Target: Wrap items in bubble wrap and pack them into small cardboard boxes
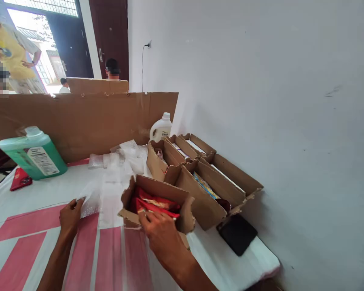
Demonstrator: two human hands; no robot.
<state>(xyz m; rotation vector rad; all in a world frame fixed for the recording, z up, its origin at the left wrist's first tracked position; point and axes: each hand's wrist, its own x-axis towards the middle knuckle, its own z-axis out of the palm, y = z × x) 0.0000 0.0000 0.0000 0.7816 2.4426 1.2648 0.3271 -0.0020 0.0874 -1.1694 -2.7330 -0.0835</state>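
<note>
My left hand (71,215) is closed in a pinch on the edge of a clear bubble-wrap bag (91,204), just above the striped cloth. My right hand (161,231) reaches over the front wall of a small open cardboard box (160,186). Its curled fingers are at a red packet (157,206), one of several shiny red packets inside; the fingertips are partly hidden. More bubble-wrap bags (130,155) lie in a loose pile beyond the box.
Several open cardboard boxes (191,204) with packets stand along the wall at right. A black flat object (238,234) lies beside them. A green liquid bottle (36,155), a red phone (20,179) and a white jug (162,128) stand near a cardboard screen (109,121). People are beyond it.
</note>
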